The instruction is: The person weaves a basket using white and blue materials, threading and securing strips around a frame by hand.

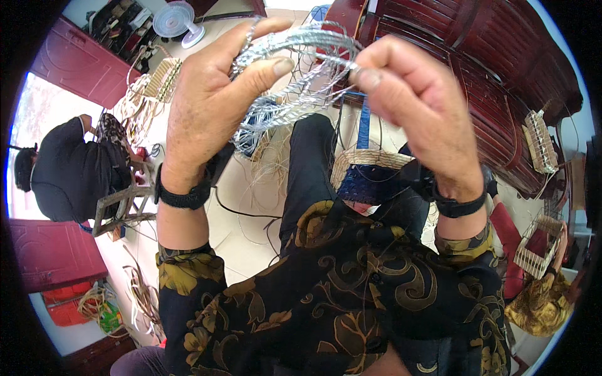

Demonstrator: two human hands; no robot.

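Observation:
Raised close to the camera, my left hand [216, 94] grips a coil of silver-grey plastic strand [301, 62] between thumb and fingers. My right hand [414, 106] pinches the same coil at its right side. Loose ends of the strand hang down between the hands. Below them, on my lap, rests a partly woven basket [370, 172] with a pale rim and dark blue sides. Both wrists wear black bands. My sleeves are black with gold swirls.
A person in dark clothes [69, 169] sits on a small stool at the left. Pale weaving strips [141, 94] lie on the tiled floor, a white fan [179, 22] stands beyond. A dark red wooden bench [501, 69] holds woven frames at right.

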